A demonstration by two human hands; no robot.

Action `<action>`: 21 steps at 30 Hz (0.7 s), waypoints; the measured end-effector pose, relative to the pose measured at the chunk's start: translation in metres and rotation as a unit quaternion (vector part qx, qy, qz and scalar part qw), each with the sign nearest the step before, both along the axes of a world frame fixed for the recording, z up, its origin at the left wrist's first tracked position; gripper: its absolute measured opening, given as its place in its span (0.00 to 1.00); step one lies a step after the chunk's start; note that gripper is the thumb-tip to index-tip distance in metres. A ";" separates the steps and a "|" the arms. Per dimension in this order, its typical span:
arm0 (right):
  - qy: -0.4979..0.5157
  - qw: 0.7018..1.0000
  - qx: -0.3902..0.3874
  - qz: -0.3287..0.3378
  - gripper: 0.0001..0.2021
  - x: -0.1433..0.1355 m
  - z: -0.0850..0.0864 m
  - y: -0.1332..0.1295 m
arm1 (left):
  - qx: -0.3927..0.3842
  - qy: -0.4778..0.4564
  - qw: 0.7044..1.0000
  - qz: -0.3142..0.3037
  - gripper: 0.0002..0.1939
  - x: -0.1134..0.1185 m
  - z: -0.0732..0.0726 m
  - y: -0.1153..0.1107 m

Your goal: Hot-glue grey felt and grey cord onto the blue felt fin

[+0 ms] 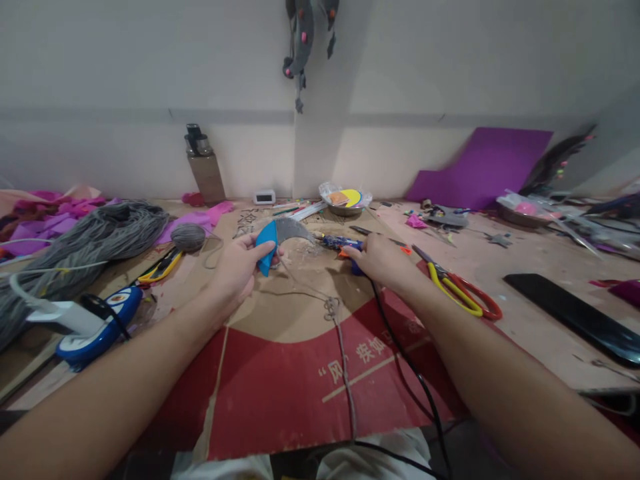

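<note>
My left hand (pixel 250 261) pinches a curved felt piece, its blue part (pixel 267 244) under my thumb and its grey part (pixel 294 231) reaching right. Closed around a dark blue hot glue gun (pixel 340 243) with a black cord is my right hand (pixel 377 257). The gun's nozzle points left, close to the grey tip; whether they touch is too small to tell. A thin grey cord (pixel 344 353) runs from near the felt down over the cardboard (pixel 280 400), with a small knotted loop along it.
Red-and-yellow scissors (pixel 463 291) and a black phone (pixel 575 317) lie right. Grey yarn (pixel 110 243), a yellow cutter (pixel 163 265) and a blue power strip (pixel 103 327) are left. A bottle (pixel 206 167), a small clock (pixel 264 197) and a bowl (pixel 345 208) stand behind.
</note>
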State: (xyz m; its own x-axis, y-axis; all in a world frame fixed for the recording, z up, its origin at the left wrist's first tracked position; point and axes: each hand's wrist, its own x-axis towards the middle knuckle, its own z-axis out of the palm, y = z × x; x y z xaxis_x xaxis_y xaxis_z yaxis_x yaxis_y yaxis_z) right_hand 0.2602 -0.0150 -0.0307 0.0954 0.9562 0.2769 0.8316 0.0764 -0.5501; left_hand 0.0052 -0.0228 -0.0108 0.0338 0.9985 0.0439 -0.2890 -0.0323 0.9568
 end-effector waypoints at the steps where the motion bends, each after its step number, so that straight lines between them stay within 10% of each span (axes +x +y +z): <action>1: -0.053 0.998 -0.034 -0.015 0.18 0.002 -0.005 0.004 | 0.002 -0.002 1.000 0.007 0.06 -0.001 0.000 0.000; 5: -0.130 0.988 -0.062 -0.047 0.11 0.003 -0.018 0.011 | 0.010 0.020 1.000 0.014 0.10 -0.003 -0.001 -0.001; 13: 0.313 0.941 -0.095 -0.086 0.05 -0.002 -0.008 0.016 | -0.011 0.020 0.999 0.028 0.05 -0.003 -0.001 0.000; 21: 0.521 0.851 0.004 0.066 0.18 -0.027 0.015 -0.010 | -0.044 -0.035 0.997 0.055 0.03 -0.002 -0.005 0.007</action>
State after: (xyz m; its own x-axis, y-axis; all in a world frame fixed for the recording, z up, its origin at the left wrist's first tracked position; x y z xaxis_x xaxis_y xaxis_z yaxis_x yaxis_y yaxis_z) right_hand 0.2333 -0.0247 -0.0154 0.1847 0.9762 0.1140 -0.1232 0.1380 -0.9827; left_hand 0.0035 -0.0157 -0.0158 -0.0752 0.9961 -0.0452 -0.3549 0.0156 0.9348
